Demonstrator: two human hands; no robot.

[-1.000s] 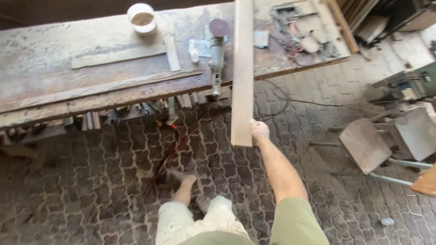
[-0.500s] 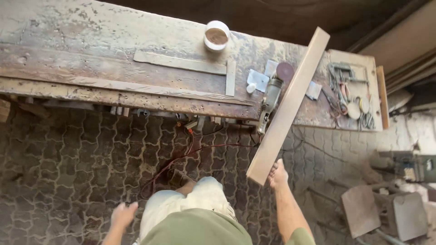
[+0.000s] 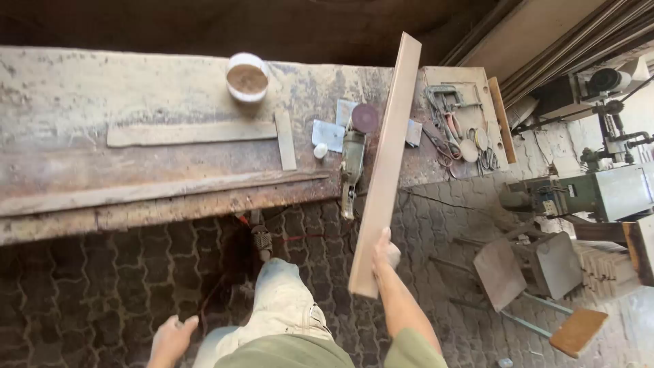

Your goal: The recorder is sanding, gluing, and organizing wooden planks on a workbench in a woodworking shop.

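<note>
Right hand [image 3: 383, 257] clamped on the near end of a long, smooth wooden plank [image 3: 385, 163], slanting toward one o'clock over the rough, dusty workbench [image 3: 136, 170]. Left hand [image 3: 170, 339] loose and empty at seven o'clock. Angle grinder [image 3: 353, 160] just left of plank; round white bowl [image 3: 247, 77] at eleven.

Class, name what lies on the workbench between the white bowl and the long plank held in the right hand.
In the head view, an angle grinder lies between the white bowl and plank.
</note>
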